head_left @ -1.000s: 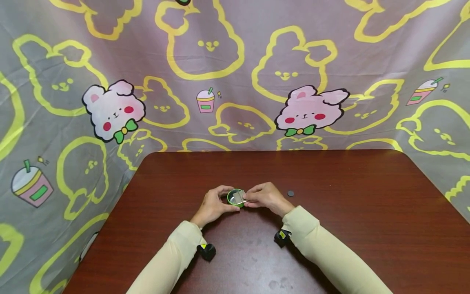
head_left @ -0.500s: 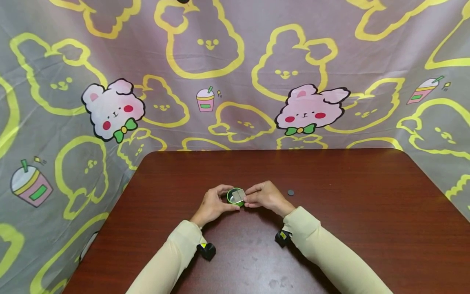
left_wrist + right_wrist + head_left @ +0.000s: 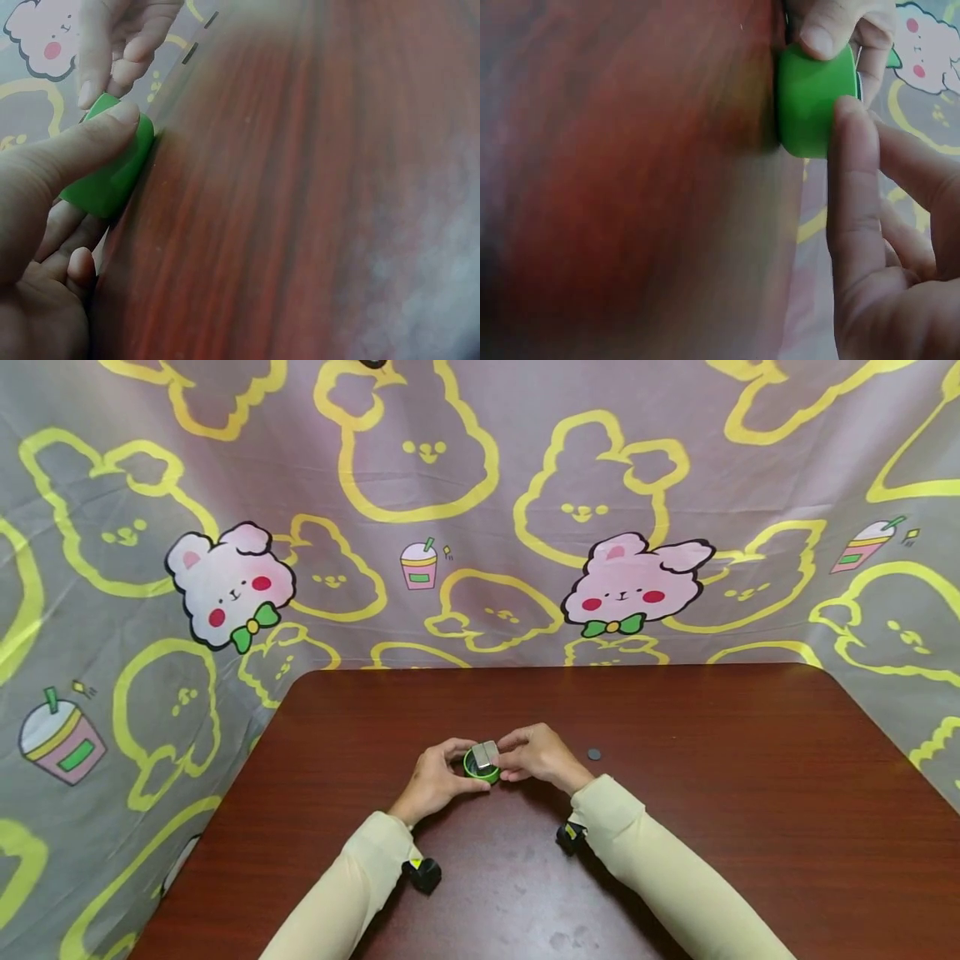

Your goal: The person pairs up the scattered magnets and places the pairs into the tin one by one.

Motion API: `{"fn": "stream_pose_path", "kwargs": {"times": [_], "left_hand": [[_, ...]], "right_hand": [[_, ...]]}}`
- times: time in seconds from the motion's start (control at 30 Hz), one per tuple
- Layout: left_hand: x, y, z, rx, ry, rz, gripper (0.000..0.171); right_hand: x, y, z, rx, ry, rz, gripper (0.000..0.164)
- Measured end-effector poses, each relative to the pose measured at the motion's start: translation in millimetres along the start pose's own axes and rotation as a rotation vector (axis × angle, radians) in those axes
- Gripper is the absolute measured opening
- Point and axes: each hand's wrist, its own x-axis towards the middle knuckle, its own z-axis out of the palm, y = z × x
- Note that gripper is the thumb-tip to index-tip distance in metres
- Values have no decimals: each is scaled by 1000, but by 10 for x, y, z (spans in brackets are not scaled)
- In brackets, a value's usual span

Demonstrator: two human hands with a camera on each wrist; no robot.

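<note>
L hand (image 3: 435,777) grips green tin (image 3: 480,765); R hand (image 3: 534,755) pinches its lid (image 3: 485,753), prob.; no label legible.

The round container (image 3: 480,767) is set on the table (image 3: 750,793), near its middle and toward the near edge. It is flanked by both hands — the left hand (image 3: 433,779) on its left, the right hand (image 3: 537,756) on its right, each touching its wall. A small flat piece (image 3: 484,754) is held over its opening, at the right hand's fingertips. A small disc (image 3: 594,754) lies on the table just right of the right hand — apart from it. Behind the table a printed cloth (image 3: 480,510) is hung, and it continues down past both sides.
</note>
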Motion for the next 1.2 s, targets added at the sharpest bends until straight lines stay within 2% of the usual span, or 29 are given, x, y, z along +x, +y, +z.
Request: {"fn": "stream_pose_path", "kwargs": {"times": [0.13,0.3,0.43,0.6,0.7,0.83,0.9,1.0,1.2], "left_hand": [[3,-1,3,10,16,6,60],[8,5,-14,25,18,19,60],[8,14,-29,34,9,15,59],[19,14,-32,16,16,33,57],[22,7,-18,14,19,31,57],[14,-1,1,13,10,13,58],[8,-4,7,12,9,12,58],[2,-5,9,10,12,20,58],[-1,-5,14,35,4,35,59]], "right_hand": [[-15,-11,1,-76,-9,-53,38],[-22,-16,34,-135,37,-101,34],[-37,-31,69,-151,57,-103,32],[-48,-45,131,-206,71,-128,36],[-43,-43,153,-189,88,-88,37],[-22,-18,164,-110,76,15,29],[-15,-1,160,-87,61,40,25],[-17,17,140,-54,39,44,24],[-63,38,83,-67,3,7,28]]}}
